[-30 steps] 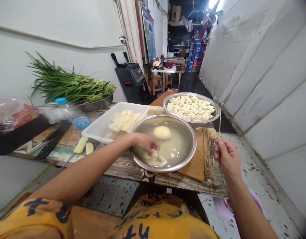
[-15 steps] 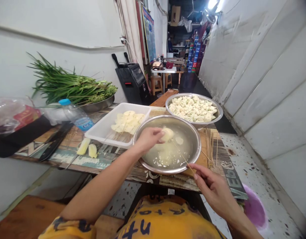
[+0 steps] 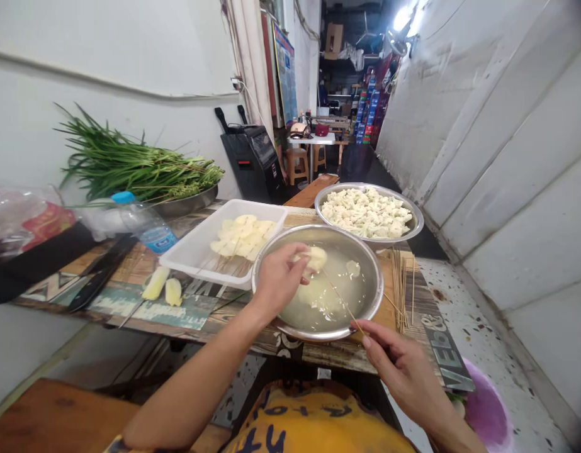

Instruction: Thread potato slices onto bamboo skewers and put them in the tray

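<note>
Over a steel bowl of cloudy water (image 3: 376,301), my left hand (image 3: 281,277) grips a pale potato slice (image 3: 315,258) between thumb and fingers. My right hand (image 3: 389,347), at the bowl's near right rim, pinches a thin bamboo skewer (image 3: 343,301). The skewer's far end reaches the slice; whether it pierces it I cannot make out. More pale slices (image 3: 353,268) lie in the water. Left of the bowl, a white plastic tray (image 3: 189,255) holds skewered slices (image 3: 245,237). Loose bamboo skewers (image 3: 401,292) lie to the right of the bowl.
Behind the bowl stands a steel basin (image 3: 417,221) of cauliflower pieces (image 3: 366,212). Leftward are a water bottle (image 3: 153,231), two pale yellow vegetable pieces (image 3: 157,283), a black-handled knife (image 3: 99,277) and a bowl of green stalks (image 3: 139,167). A purple tub (image 3: 489,409) sits on the floor at right.
My left hand has turned and shifted slightly with the potato slice. My right hand keeps its pinch on the skewer, a little further left. The view has tilted slightly.
</note>
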The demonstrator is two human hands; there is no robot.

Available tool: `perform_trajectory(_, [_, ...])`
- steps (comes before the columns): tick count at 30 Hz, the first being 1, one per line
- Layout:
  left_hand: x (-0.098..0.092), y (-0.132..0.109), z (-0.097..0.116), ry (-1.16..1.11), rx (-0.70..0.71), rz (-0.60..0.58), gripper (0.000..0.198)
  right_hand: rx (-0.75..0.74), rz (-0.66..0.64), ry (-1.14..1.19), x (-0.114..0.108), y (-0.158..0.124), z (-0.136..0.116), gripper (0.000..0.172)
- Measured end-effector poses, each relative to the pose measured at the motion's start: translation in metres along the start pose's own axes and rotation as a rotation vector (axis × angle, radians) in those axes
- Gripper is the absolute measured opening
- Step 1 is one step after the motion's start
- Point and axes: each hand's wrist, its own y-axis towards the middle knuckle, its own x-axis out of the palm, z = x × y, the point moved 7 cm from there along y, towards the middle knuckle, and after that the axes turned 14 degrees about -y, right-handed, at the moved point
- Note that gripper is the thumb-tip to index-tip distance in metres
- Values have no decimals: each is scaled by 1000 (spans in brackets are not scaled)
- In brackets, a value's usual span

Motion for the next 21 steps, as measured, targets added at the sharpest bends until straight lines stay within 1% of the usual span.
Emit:
perform_trajectory(2, [2,1,-1,-25,-28,-38,26,-7,-22,-5,2,1,-2,36])
perform_trajectory(4, [-1,3,-1,-28,-31,-28,27,-10,-32,-12,2,2,-3,35])
perform_trajectory(6, [-5,5,0,59,12,-12,26,-2,-18,-13,1,0,-4,35])
perform_trajectory(8, [-7,6,4,234,96,-34,23,9,12,-9,0,-2,-4,35])
perform_trajectory(11, [-3,5,7,505,183,-146,17,15,33,-4,-1,-6,-2,34])
perform_trajectory(13, [0,4,6,665,195,-197,17,14,41,-11,-2,-8,1,34])
perform_trajectory(15, [1,3,5,871,199,-187,21,19,65,-35,-6,-8,6,34])
perform_trajectory(16, [2,3,2,988,182,-188,23,25,80,-53,-9,-9,8,34])
perform_trajectory(17, [3,3,-3,1101,142,-215,25,32,92,-71,-12,-9,10,33])
perform_trajectory(18, [6,2,-10,1199,87,-281,26,37,102,-87,-14,-9,12,33])
perform_trajectory(19, [10,0,-19,1266,31,-389,27,38,109,-99,-16,-9,13,33])
perform_trajectory(21, [19,-9,-35,1302,-52,-646,27,37,114,-112,-19,-10,14,33])
